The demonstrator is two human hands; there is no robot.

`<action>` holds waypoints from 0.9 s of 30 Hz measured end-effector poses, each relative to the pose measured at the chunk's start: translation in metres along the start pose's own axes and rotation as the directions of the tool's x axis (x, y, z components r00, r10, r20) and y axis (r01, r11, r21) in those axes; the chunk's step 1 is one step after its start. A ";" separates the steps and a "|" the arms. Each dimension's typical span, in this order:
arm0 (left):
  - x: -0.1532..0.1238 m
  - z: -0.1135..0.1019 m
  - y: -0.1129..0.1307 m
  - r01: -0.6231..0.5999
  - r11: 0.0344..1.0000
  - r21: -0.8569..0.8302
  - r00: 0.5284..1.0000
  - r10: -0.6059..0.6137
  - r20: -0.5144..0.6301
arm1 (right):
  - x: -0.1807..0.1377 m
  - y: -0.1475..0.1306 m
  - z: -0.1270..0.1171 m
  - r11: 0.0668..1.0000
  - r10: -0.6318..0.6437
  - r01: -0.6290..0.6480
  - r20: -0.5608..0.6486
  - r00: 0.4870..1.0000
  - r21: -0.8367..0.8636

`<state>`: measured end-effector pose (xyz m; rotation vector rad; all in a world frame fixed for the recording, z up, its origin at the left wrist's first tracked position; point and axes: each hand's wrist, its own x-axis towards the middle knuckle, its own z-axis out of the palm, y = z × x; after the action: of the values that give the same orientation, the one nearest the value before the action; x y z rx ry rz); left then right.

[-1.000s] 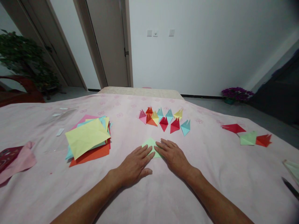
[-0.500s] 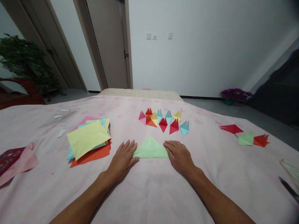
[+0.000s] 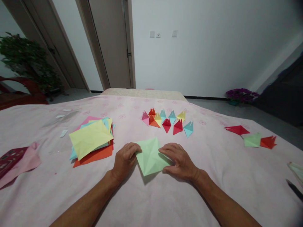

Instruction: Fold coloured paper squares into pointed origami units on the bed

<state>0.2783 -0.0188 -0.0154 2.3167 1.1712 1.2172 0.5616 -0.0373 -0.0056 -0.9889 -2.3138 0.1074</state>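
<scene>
A light green square of origami paper (image 3: pixel 151 159), creased and partly unfolded, stands slightly raised off the cloth in front of me, its near corner casting a shadow. My left hand (image 3: pixel 126 158) pinches its left corner, with the fingers curled. On the other side my right hand (image 3: pixel 179 160) holds the right part loosely: the fingertips touch the upper right edge and the thumb sits by the lower right edge. Beyond the paper stand several small folded paper cranes (image 3: pixel 166 125) in red, orange, yellow, pink and blue.
A stack of coloured paper sheets (image 3: pixel 91 138) lies to the left, yellow on top. Farther left are a dark red packet (image 3: pixel 13 160) and a pink sheet (image 3: pixel 29 160). At right are a red folded piece (image 3: pixel 238 129), a green one (image 3: pixel 252 140), an orange one (image 3: pixel 268 142) and a dark pointed object (image 3: pixel 293 188).
The green paper was a flat triangle under both flat hands; now it is opened out into a square. My left fingers have curled onto its corner, and my right thumb has spread from the fingers.
</scene>
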 end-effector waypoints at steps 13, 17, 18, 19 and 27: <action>0.009 0.013 -0.022 0.331 0.809 -0.486 0.932 -0.361 0.034 | -0.001 0.002 0.006 0.999 -0.041 0.037 0.151 0.988 0.031; 0.010 0.017 -0.030 0.369 0.713 -0.596 0.910 -0.408 0.076 | 0.000 0.002 0.006 0.997 -0.037 0.029 0.125 0.991 0.069; 0.010 0.017 -0.031 0.369 0.707 -0.603 0.908 -0.412 0.073 | 0.000 0.001 0.005 0.997 -0.032 0.023 0.112 0.993 0.079; 0.010 0.017 -0.032 0.367 0.709 -0.602 0.908 -0.413 0.067 | 0.000 0.001 0.004 0.996 -0.026 0.017 0.096 0.995 0.090; 0.016 0.013 -0.026 0.412 0.674 -0.613 0.886 -0.454 0.096 | 0.002 -0.007 0.002 0.998 -0.051 0.048 0.095 0.994 0.035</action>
<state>0.2801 0.0113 -0.0290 1.4142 1.0439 1.2481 0.5550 -0.0401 -0.0041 -0.9278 -2.4144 0.1756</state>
